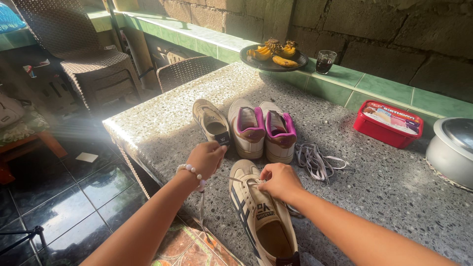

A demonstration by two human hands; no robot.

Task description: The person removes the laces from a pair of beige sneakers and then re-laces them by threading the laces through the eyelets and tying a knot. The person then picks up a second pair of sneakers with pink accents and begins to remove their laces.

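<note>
A cream sneaker with dark blue stripes [263, 216] lies on the speckled stone counter [345, 197], toe pointing away from me. My right hand [280, 180] pinches its white lace at the toe end eyelets. My left hand [206, 158], with a bead bracelet on the wrist, is closed on the other end of the lace, which hangs down past the counter edge. The matching sneaker [212, 122] sits just beyond my left hand, without a lace that I can see.
A pair of white sneakers with pink linings [263, 129] stands behind, loose white laces [315, 160] beside them. Further back are a plate of bananas [274, 55], a dark drink glass [324, 61], a red box [389, 123] and a metal pot [451, 148]. Wicker chairs [93, 64] stand left.
</note>
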